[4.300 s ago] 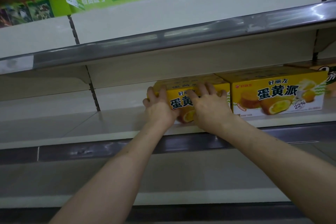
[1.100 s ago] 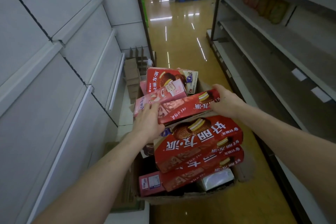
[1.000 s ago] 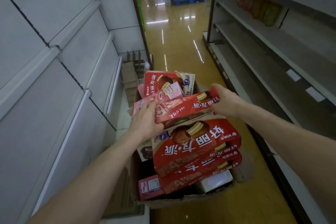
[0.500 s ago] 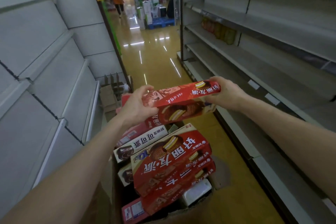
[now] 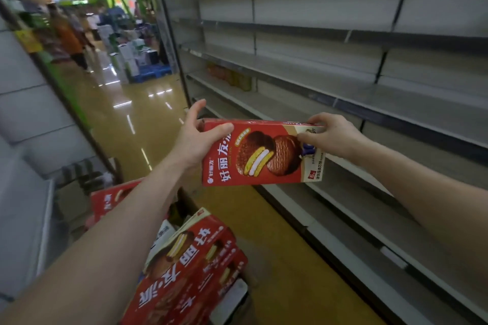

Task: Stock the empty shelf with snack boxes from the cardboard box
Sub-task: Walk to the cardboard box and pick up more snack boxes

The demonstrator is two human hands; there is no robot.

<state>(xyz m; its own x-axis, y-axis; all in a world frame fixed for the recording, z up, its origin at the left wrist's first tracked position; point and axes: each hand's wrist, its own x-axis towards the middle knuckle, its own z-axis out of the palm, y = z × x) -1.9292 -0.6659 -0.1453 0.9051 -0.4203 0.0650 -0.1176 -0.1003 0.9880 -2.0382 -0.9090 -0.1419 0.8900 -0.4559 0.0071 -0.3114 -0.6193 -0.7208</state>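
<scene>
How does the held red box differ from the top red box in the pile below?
The held box is aloft, gripped at its ends by the left hand and right hand; the top pile box lies untouched on other boxes. The held box's print reads upright; the top pile box's is upside down. Both share the same red design.

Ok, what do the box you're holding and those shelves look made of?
Box: thin printed cardboard by the look, with a glossy red coating. The crisp folded edges and faint sheen suggest it.
Shelves: probably painted sheet metal, matte pale grey. They are thin flat decks on dark uprights, though the blur leaves it open.
</scene>
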